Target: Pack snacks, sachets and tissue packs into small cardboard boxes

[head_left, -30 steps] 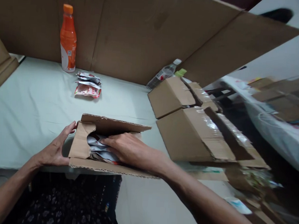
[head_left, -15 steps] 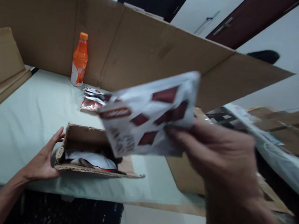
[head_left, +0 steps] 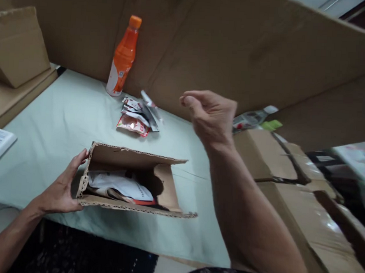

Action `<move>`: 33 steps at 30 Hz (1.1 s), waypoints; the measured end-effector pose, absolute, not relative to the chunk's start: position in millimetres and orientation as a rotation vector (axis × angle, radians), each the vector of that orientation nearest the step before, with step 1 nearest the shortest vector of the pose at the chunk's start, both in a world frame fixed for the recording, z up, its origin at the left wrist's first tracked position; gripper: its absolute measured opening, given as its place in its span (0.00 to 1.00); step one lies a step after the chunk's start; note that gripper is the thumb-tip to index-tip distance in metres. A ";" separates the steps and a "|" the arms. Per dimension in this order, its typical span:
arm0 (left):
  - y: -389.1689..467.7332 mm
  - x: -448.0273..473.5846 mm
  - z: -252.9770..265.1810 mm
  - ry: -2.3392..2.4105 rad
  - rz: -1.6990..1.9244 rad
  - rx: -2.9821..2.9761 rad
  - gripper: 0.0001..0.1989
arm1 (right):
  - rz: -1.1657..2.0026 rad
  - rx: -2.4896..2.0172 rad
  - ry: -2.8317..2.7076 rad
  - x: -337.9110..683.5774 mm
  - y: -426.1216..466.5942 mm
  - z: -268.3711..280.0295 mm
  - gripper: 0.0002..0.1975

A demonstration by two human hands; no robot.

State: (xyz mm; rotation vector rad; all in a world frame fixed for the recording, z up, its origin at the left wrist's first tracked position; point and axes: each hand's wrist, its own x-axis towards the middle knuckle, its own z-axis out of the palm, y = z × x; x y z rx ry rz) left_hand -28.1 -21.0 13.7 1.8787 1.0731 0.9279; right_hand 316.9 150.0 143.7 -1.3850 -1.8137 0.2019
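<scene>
- Step in hand, as I judge it: shifting packets between the box (head_left: 170, 189), lower centre of the frame, and the pile (head_left: 133, 116), left of upper centre.
- The right hand (head_left: 214, 115) hangs right of the pile, thumb and fingers curled narrow; nothing shows in its grip.
- The left hand (head_left: 60, 191) spans the box's left end, thumb at the near edge, fingers partly hidden, holding it.
- Taking the white packet (head_left: 120, 183) from the box would call for the right fingers to open and dip between the walls, the left bracing.
- The box is an open cardboard trough with ragged, corrugated rims and a curved cut-out at its right end.
- The pile is thin, crinkled, glossy sachets; a silver packet (head_left: 151, 116) slants there, blurred, perhaps unsettled.
- Behind stands a smooth orange bottle (head_left: 124, 59); the pale green cloth (head_left: 55, 133) is softly creased.
</scene>
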 end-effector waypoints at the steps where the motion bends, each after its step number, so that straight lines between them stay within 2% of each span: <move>1: -20.3 -28.3 13.4 1.058 0.923 1.882 0.58 | 0.304 -1.282 -1.856 311.0 129.5 154.3 0.09; 6: -17.2 -31.1 6.4 1.043 0.952 1.892 0.56 | 0.912 -0.872 -2.676 279.0 43.8 181.7 0.07; 10: -19.9 -31.4 6.1 1.040 0.933 1.900 0.57 | 0.854 -1.068 -3.204 250.9 37.5 156.9 0.10; 14: -25.1 -27.6 9.5 1.084 0.936 1.917 0.57 | 0.809 -1.092 -3.327 233.0 42.0 137.5 0.08; 21: -24.1 -26.2 8.3 1.044 0.968 1.889 0.59 | 0.760 -0.970 -3.049 247.4 29.9 128.0 0.12; 26: -19.2 -26.9 3.0 1.084 0.969 1.903 0.59 | 0.558 -1.090 -2.507 275.2 28.0 163.2 0.09; 31: -19.0 -27.0 1.5 1.109 0.964 1.901 0.61 | 0.083 -1.123 -1.932 294.6 46.0 206.2 0.03; 33: -19.9 -27.3 0.7 1.122 0.959 1.901 0.62 | -0.146 -1.158 -1.763 297.2 69.0 212.3 0.05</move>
